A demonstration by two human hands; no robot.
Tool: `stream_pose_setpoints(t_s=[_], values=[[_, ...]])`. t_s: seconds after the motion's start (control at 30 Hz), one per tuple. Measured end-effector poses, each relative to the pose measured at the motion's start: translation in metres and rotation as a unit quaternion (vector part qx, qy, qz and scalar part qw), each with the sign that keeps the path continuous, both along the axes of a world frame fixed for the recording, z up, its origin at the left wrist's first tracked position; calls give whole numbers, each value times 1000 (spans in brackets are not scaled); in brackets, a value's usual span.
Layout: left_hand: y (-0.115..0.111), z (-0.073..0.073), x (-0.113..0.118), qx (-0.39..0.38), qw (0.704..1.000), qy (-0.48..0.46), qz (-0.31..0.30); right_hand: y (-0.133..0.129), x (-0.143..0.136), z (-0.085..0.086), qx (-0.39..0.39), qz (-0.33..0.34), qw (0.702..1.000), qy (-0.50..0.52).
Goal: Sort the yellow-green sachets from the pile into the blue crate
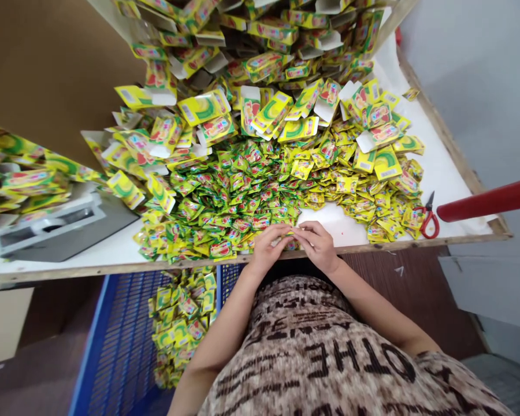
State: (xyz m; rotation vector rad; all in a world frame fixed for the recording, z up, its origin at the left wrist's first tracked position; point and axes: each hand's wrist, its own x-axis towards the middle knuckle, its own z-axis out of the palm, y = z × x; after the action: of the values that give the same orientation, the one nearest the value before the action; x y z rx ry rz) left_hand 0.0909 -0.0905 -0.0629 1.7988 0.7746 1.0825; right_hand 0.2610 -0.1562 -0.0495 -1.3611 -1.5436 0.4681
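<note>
My left hand (pixel 269 245) and my right hand (pixel 318 244) meet at the table's front edge, fingers pinched together. Between the fingertips shows a sliver of small yellow packaging (pixel 291 233), mostly hidden, so I cannot tell whether it is a box or a sachet. Just beyond my left hand spreads a heap of small green candy sachets (pixel 238 190). Yellow sachets (pixel 383 211) lie to the right of my right hand. Behind both heaps are many small yellow-green cardboard boxes (pixel 204 108), several with white flaps standing open.
Red-handled scissors (pixel 430 225) lie at the right table edge, near a red bar (pixel 487 199). A grey-white frame-like device (pixel 47 225) sits on the left. Below the table, a blue crate (pixel 112 341) holds filled-looking yellow boxes (pixel 184 323). A wooden rim (pixel 416 244) borders the white tabletop.
</note>
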Motion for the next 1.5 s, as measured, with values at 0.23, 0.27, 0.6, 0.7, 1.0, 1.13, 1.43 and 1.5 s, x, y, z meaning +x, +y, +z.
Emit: stream_pose_setpoints(t_s=[0.23, 0.27, 0.6, 0.7, 1.0, 1.13, 1.43, 1.5], values=[[-12, -6, -1, -30, 998, 49, -40, -17, 0, -5, -20, 6, 999, -45], [-13, -5, -2, -26, 998, 48, -43, -17, -1, -4, -21, 2, 999, -37], [-13, 0, -2, -93, 994, 26, 41, 7, 0, 11, -51, 2, 997, 65], [-12, 1, -2, -73, 997, 34, 18, 6, -5, 3, -41, -21, 997, 65], [-12, 5, 2, -116, 992, -14, 48, 27, 25, 4, -55, -16, 998, 4], [-16, 23, -44, -262, 954, -81, 125, 67, 59, -2, -109, -103, 967, -207], [-64, -19, -260, -402, 776, 438, 209, 14, 91, -6, -150, -177, 951, -204], [-67, -22, -272, -421, 719, 499, 239, 13, 77, 0, -158, -196, 966, -57]])
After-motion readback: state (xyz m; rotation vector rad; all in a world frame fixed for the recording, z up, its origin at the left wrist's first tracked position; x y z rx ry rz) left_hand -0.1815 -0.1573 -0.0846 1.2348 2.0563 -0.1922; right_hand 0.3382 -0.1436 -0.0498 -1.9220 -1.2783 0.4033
